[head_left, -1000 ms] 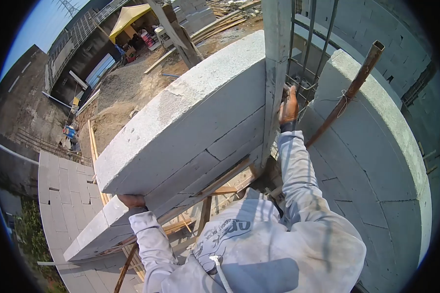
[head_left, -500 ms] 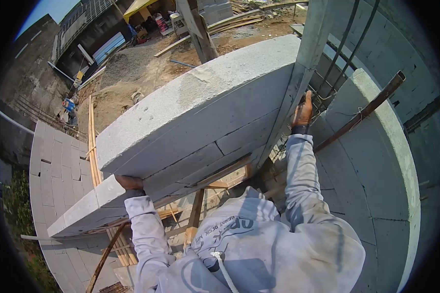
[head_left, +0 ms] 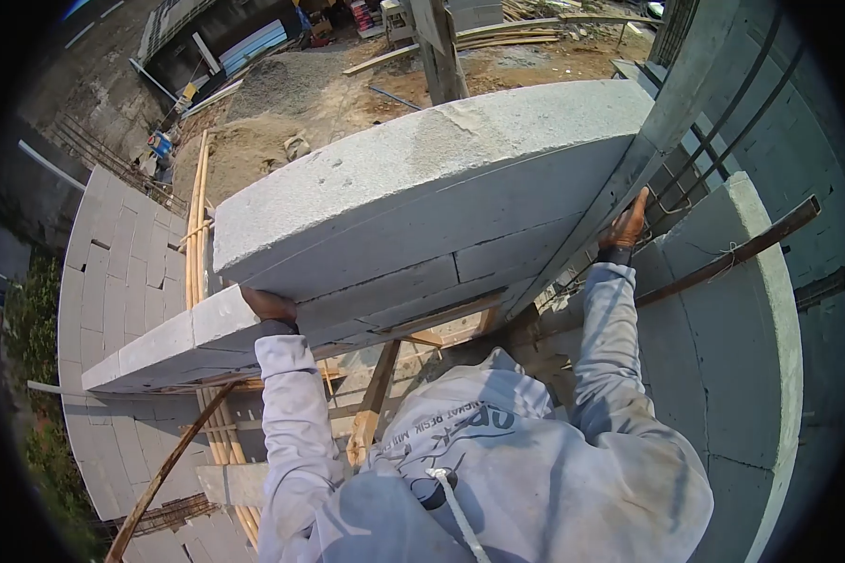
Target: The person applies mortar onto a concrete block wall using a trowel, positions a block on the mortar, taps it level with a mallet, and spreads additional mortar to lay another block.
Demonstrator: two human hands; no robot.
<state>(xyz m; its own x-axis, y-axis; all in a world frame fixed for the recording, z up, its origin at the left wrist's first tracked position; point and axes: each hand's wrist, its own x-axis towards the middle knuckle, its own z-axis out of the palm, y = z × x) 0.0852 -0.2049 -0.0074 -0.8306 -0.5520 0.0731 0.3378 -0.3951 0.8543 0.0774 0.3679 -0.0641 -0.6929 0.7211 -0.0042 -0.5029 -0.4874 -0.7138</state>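
Note:
A wall of light-grey concrete blocks rises in front of me, stepped down at its left end. My left hand is wrapped round the left end of the top block, just above the lower step; its fingertips are hidden behind the block. On the right, my right hand grips the edge of a tall grey upright board where the wall ends, its fingers partly hidden. A thin line runs along the face of the top block.
Steel bars stand behind the board. A rusty metal bar lies across the block wall at right. Bamboo poles, a timber prop and another block wall are at left and below. Beyond lies sandy ground.
My view has shifted, so the wall and both hands appear farther right. Both hands stay at the same places on the block and the board.

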